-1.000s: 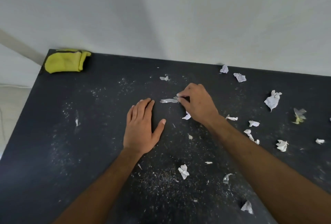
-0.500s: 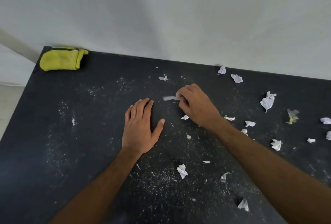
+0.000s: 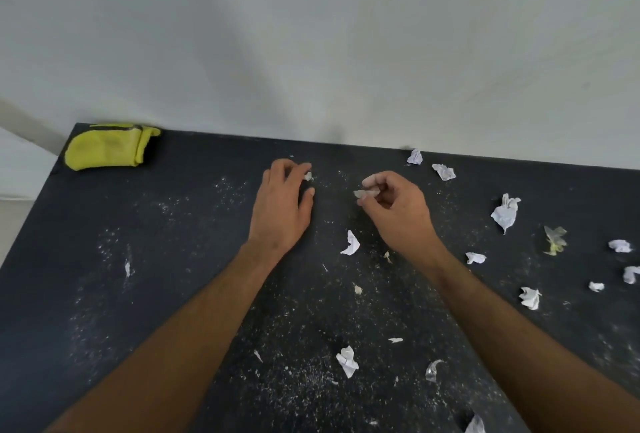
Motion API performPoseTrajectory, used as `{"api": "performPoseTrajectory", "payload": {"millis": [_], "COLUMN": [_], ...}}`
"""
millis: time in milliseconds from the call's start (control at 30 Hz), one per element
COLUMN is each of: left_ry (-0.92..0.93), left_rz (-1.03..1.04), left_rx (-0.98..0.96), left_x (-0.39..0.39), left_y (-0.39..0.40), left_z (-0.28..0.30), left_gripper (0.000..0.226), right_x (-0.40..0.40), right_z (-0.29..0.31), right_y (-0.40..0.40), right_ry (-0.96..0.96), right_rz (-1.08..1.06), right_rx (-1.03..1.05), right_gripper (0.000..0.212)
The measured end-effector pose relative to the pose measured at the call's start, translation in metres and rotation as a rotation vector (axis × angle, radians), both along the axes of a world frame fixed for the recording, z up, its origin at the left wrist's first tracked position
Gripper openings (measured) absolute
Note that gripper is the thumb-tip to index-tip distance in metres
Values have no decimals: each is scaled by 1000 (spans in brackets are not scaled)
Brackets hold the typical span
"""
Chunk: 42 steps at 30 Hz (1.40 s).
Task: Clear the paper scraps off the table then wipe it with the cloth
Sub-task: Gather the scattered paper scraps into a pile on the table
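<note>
Head view, the only one we have. We judge the task to be at an early stage: the scrap-clearing is under way and the wiping has not begun.

Our right hand (image 3: 398, 211) has its fingers curled, with thumb and forefinger pinching a small pale paper scrap (image 3: 363, 194) just above the dark table (image 3: 180, 294). Our left hand (image 3: 282, 204) lies palm down with the fingers bent at the tips, touching a tiny scrap (image 3: 307, 176); we cannot tell whether it is gripped or only pressed.

Much is left. A folded scrap (image 3: 351, 243) lies between our wrists. Two crumpled bits (image 3: 444, 171) sit beyond the right hand by the wall. A larger wad (image 3: 505, 212) and several smaller ones spread to the right of the right forearm. More pieces (image 3: 347, 361) lie nearer us between the forearms. Fine white dust speckles the surface all round both hands.

The yellow cloth (image 3: 107, 150) lies folded at the far corner, well left of the left hand, with neither hand on it.

Containers: we see no bin, bag or tray in this view, so we cannot tell where gathered scraps go.
</note>
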<state>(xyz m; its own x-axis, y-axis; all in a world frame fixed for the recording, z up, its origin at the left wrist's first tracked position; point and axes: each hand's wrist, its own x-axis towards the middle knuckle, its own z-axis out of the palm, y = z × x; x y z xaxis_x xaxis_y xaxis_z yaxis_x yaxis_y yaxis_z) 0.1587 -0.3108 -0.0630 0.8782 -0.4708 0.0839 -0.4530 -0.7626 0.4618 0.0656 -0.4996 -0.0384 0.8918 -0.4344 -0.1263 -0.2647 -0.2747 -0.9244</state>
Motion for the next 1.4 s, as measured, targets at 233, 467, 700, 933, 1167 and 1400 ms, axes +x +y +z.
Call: {"api": "performPoseTrajectory", "payload": {"millis": [233,467,700,933,1167,1400], "left_ry": [96,164,276,192,0,44], "left_rz": [-28,-2,-86,-289,-269,-153], "left_rx": [19,-110,-213,82,90,41], "left_x": [25,-30,-119,-191,-206,-201], "left_y": [-12,7,37,51,53,41], "left_z": [-9,14,11,0,-23,-23], "left_gripper": [15,11,27,61,31,36], "right_x": [-12,-29,-36,-29,-31,-27], "right_z": [1,11,0,-18,-26,-20], "right_y": [-13,-12,-7,2,3,-11], "right_ry": [63,105,129,166,131,169], "right_rz": [2,84,421,696,679,633], "right_rx": [-5,10,-391,-763,-803,-791], "right_gripper": [11,27,24,29,15,21]}}
